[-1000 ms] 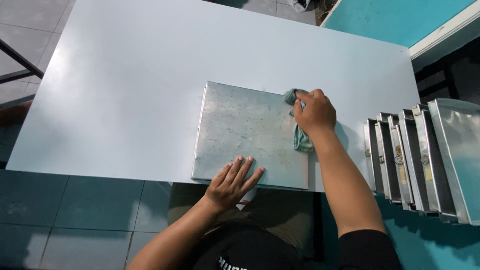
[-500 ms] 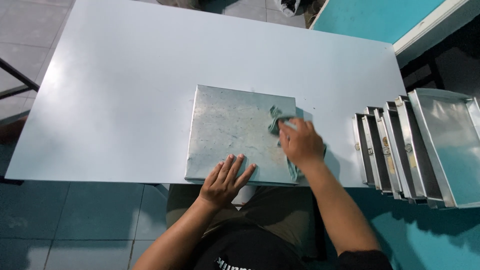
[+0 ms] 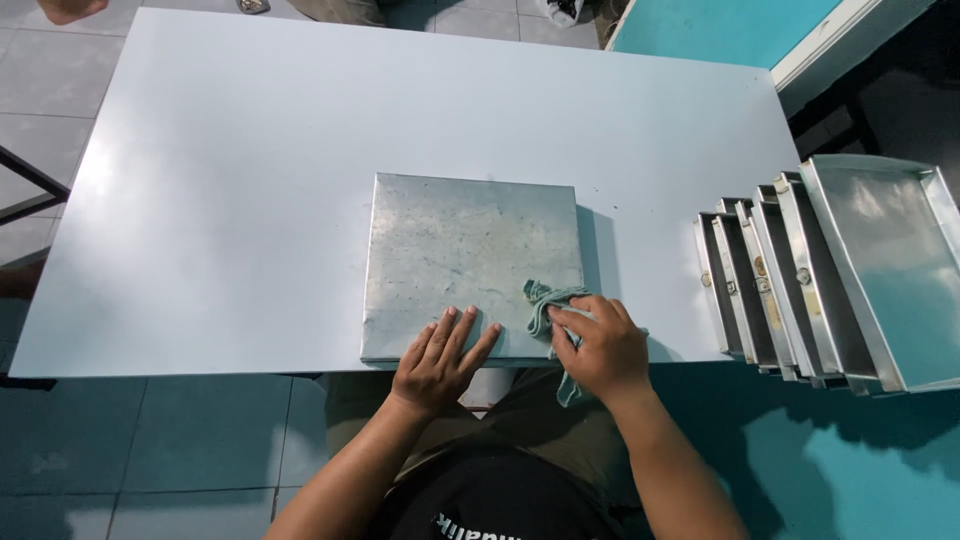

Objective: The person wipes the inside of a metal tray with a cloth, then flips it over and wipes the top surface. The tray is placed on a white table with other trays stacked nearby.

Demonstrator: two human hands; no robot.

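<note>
The right hand (image 3: 598, 345), closed around a cloth (image 3: 545, 305), has slid from the tray (image 3: 470, 260)'s far right edge down to its near right corner (wiping nearly across); the left hand (image 3: 440, 350) stays flat, open, on the tray's near edge.

Dull scuffed metal tray (image 3: 470, 250), soft cloth (image 3: 545, 300), glossy table (image 3: 250, 150)

**Bright, even light with soft glare**

Bright, diffuse light falls on the pale table (image 3: 250, 200), leaving a washed-out patch near its left edge. The metal tray (image 3: 470, 260) casts a soft shadow to its right. The stacked trays (image 3: 850, 270) show gentle sheen. The picture is sharp, and straight edges bow slightly outward.
</note>
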